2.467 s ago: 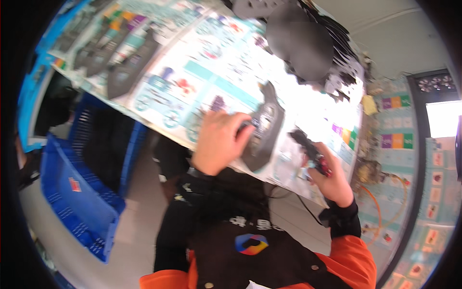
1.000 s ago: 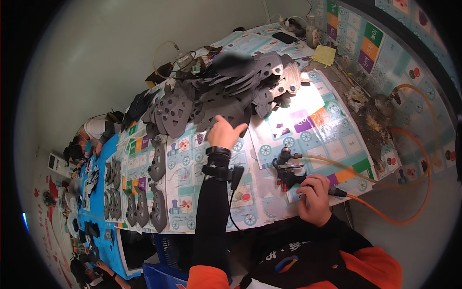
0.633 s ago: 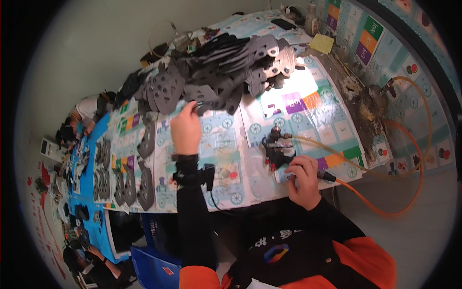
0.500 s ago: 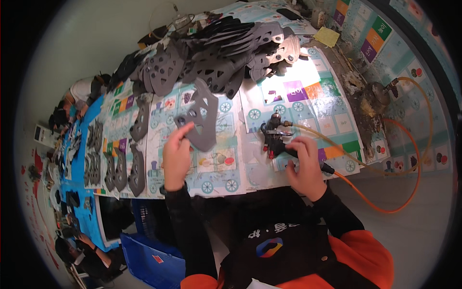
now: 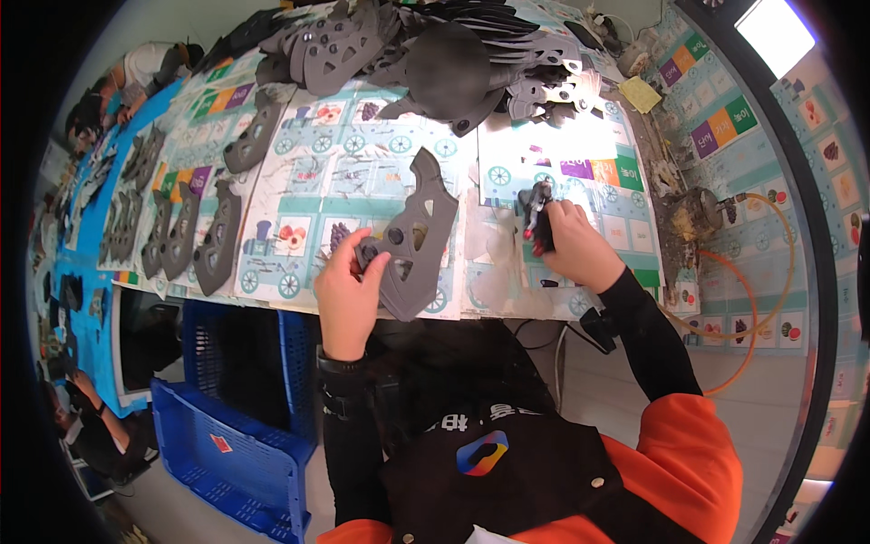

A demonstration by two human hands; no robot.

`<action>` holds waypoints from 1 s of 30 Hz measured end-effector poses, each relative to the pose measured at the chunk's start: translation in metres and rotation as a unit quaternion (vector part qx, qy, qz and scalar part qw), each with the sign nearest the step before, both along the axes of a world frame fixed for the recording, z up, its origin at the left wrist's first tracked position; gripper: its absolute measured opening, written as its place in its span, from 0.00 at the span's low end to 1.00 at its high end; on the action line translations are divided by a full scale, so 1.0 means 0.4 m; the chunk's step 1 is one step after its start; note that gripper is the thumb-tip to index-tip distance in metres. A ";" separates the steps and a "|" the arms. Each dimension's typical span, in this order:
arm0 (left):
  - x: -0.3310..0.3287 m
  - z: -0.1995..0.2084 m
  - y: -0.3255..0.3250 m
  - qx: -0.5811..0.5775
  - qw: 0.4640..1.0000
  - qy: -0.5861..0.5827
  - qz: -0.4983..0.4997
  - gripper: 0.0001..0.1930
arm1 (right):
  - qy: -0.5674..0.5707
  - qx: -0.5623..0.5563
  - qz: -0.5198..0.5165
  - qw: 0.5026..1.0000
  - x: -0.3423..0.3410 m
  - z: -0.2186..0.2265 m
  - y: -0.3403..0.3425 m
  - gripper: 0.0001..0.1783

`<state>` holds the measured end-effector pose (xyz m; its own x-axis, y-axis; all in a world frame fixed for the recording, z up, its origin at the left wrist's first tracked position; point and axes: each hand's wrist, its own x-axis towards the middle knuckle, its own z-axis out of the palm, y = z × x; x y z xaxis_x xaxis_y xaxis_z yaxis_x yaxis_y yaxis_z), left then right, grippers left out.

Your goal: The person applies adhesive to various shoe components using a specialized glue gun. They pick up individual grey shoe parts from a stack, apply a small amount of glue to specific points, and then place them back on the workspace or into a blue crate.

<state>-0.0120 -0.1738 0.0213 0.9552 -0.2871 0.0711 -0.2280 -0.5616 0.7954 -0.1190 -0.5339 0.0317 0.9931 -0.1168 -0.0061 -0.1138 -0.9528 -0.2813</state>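
My left hand (image 5: pixel 352 295) pinches the left edge of a grey cut-out piece (image 5: pixel 422 249) between thumb and fingers. The piece is curved and flat-looking, with triangular openings and round dark studs, and stands tilted over the near part of the table. To the right, my right hand (image 5: pixel 580 245) is wrapped round a dark spray gun (image 5: pixel 536 216) with a metal top and red parts. My fingers hide much of its body. The gun is over the paper-covered table (image 5: pixel 507 272), apart from the grey piece.
A large heap of similar grey pieces (image 5: pixel 340 54) covers the far side. Several more lie in rows at left, one of them a grey piece (image 5: pixel 217 238). A metal pot (image 5: pixel 696 210) with hoses stands at right. Blue crates (image 5: pixel 231 453) are below the table; other people work at far left.
My right hand has closed on the spray gun and lifted it. My left hand, earlier pointing at the grey piece, now grips its edge. The view has shifted.
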 end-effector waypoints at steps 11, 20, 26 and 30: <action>0.031 -0.070 -0.024 -0.009 0.975 -0.218 0.034 0.15 | 0.198 0.477 -0.035 0.856 0.098 0.295 0.124 0.26; 0.043 -0.099 -0.011 0.000 0.967 -0.252 0.025 0.17 | 0.376 0.403 -0.052 0.833 0.169 0.300 0.289 0.16; 0.047 -0.111 -0.014 -0.011 0.965 -0.260 0.025 0.17 | 0.404 0.369 -0.048 0.836 0.196 0.300 0.334 0.14; 0.046 -0.109 -0.013 -0.002 0.966 -0.256 0.027 0.16 | 0.401 0.395 -0.046 0.825 0.200 0.296 0.346 0.13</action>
<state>0.0064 -0.1791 -0.0224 0.8080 -0.2371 0.5394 -0.5629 -0.5810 0.5879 -0.0391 -0.3954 0.1500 0.6197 0.1635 -0.7676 -0.6274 -0.4845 -0.6096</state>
